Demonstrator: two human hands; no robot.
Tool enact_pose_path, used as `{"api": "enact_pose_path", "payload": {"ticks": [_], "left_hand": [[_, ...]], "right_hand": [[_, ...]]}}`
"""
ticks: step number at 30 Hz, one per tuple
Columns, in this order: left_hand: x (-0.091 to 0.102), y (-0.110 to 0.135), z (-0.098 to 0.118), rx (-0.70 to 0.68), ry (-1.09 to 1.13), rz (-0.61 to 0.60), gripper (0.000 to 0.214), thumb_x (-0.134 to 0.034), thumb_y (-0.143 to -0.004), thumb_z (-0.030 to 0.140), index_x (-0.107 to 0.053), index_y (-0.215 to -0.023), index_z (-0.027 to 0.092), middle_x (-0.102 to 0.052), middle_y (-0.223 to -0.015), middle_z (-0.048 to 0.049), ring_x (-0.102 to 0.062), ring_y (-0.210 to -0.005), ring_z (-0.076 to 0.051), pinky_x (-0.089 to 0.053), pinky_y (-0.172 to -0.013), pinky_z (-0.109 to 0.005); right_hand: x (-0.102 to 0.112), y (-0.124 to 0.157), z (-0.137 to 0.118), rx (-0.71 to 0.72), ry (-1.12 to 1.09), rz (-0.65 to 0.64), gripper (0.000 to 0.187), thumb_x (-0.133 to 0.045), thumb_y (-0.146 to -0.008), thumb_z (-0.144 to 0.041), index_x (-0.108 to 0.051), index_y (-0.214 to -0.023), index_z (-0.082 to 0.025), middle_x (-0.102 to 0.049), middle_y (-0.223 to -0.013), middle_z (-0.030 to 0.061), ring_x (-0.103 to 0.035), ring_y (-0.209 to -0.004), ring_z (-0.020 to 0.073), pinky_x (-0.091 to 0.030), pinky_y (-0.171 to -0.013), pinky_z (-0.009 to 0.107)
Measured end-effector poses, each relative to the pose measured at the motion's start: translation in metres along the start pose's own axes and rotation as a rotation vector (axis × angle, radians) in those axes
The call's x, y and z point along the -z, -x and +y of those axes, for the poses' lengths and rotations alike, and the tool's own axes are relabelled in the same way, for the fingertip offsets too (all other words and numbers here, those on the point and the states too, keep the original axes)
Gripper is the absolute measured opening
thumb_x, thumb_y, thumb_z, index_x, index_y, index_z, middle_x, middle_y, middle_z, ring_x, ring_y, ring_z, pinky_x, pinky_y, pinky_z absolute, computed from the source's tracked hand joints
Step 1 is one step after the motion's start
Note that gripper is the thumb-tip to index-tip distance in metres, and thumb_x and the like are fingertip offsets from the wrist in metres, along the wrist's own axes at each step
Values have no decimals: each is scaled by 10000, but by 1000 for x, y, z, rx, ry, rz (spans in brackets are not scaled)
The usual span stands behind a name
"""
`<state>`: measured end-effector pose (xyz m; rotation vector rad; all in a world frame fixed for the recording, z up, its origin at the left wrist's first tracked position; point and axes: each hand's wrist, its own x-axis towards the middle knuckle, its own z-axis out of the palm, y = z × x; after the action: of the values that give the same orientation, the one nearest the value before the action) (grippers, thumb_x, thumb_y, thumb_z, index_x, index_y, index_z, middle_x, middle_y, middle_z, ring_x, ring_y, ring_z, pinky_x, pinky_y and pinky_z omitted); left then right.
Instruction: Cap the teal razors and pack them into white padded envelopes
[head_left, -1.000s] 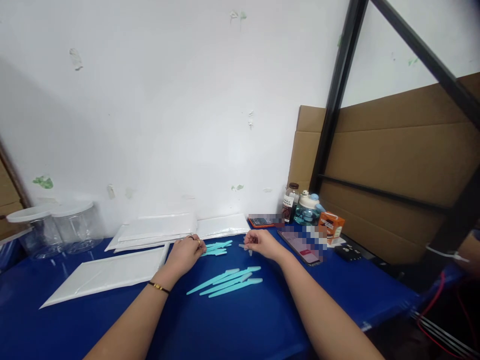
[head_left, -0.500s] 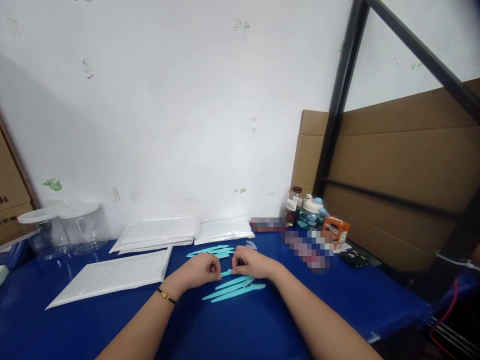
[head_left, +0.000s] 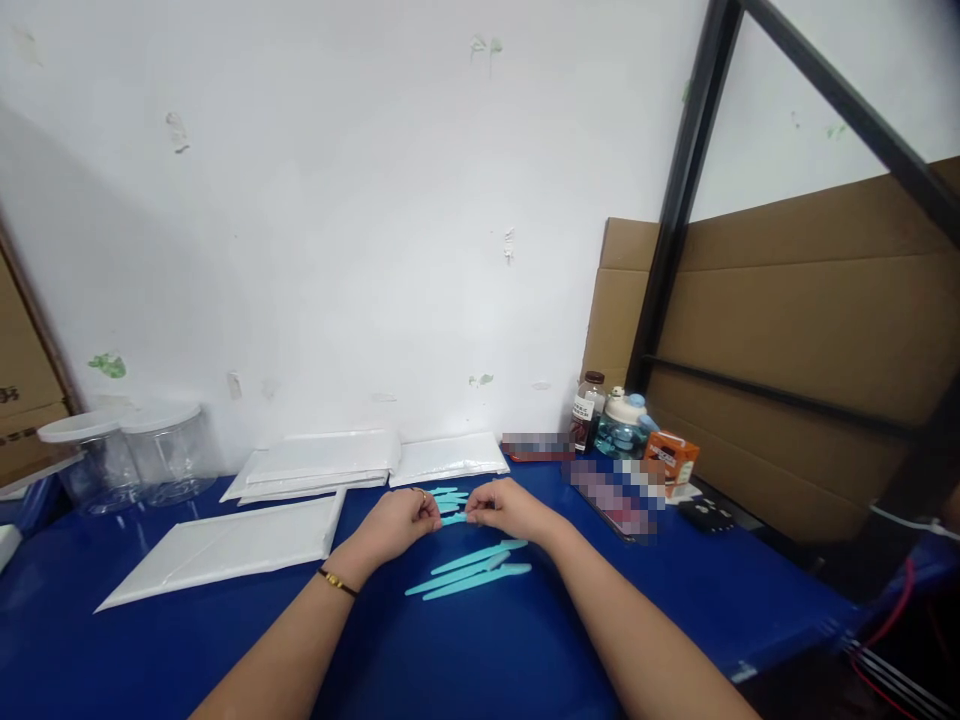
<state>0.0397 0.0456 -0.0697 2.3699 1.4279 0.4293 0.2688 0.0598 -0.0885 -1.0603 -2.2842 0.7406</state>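
Note:
A teal eyebrow razor (head_left: 453, 520) is held level between my two hands, just in front of a pile of similar razors. My left hand (head_left: 411, 515) pinches its left end, and my right hand (head_left: 496, 508) grips the right end between thumb and fingers. Behind my hands lies the pile of teal razors (head_left: 448, 497), partly covered by my fingers. Nearer to me, three teal razors (head_left: 469, 578) rest side by side on the blue table, slanting up to the right.
White padded envelopes (head_left: 322, 465) lie along the wall, with another envelope (head_left: 225, 545) at left. Two clear lidded jars (head_left: 169, 455) stand far left. At right are a dark bottle (head_left: 585, 415), a blue water bottle (head_left: 622, 428), an orange box (head_left: 670, 460) and a black item (head_left: 705, 515).
Both hands have moved away from me with the razor, off the near group and up to the far pile. The near razors stay in place.

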Motion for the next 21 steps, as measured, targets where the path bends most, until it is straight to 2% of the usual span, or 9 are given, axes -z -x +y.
{"api": "enact_pose_path", "payload": {"ticks": [4,7,8,10,12,14,18,21], "left_hand": [[4,0,-12,83,-92,38,177,-482,-748,294,-638,-758,212,-655,-722,-3,-571,-673,-143,-366,-601,-222],[5,1,-15,70,-113,109,169,-505,-748,305,-637,-815,222,-661,-824,-10,-581,-762,-155,-383,-665,-231],[5,1,-13,52,-105,139,184,-515,-749,325,-633,-847,224,-656,-862,-15,-578,-792,-161,-386,-682,-234],[3,2,-6,7,-62,149,227,-520,-756,373,-627,-891,226,-642,-889,-19,-572,-806,-164,-389,-683,-236],[-2,3,4,-39,-10,93,258,-513,-761,419,-631,-890,228,-634,-863,-12,-569,-769,-158,-388,-654,-232],[-9,3,11,-86,17,38,285,-519,-755,458,-639,-883,233,-630,-851,-6,-565,-751,-156,-384,-636,-229],[-18,1,17,-135,-22,-24,236,-520,-765,414,-649,-846,233,-640,-809,-2,-565,-731,-156,-362,-610,-226],[-16,-2,16,-109,-83,3,203,-491,-787,347,-648,-814,221,-648,-775,-10,-567,-716,-157,-348,-598,-228]], "right_hand": [[18,6,13,-80,60,104,182,-569,-789,-296,-681,-832,-160,-641,-692,17,-551,-600,121,-395,-569,213],[32,14,17,-84,121,157,174,-636,-730,-319,-690,-800,-170,-635,-771,27,-542,-640,122,-397,-586,213],[35,17,17,-79,131,132,171,-669,-696,-324,-692,-774,-173,-631,-786,25,-540,-649,121,-395,-584,209],[37,21,16,-81,126,-8,182,-733,-614,-319,-692,-719,-177,-627,-783,15,-537,-646,118,-391,-565,201],[35,23,15,-97,116,-169,195,-771,-553,-289,-689,-690,-178,-628,-768,5,-534,-629,114,-387,-544,195],[31,23,13,-114,115,-239,168,-764,-559,-259,-677,-674,-172,-618,-728,-3,-522,-602,107,-381,-525,192],[21,17,6,-109,75,-177,133,-711,-638,-260,-644,-705,-166,-570,-636,-22,-492,-560,96,-362,-500,186],[16,12,2,-106,-16,-89,111,-673,-682,-246,-622,-734,-162,-560,-618,-28,-490,-561,92,-363,-505,180]]}}
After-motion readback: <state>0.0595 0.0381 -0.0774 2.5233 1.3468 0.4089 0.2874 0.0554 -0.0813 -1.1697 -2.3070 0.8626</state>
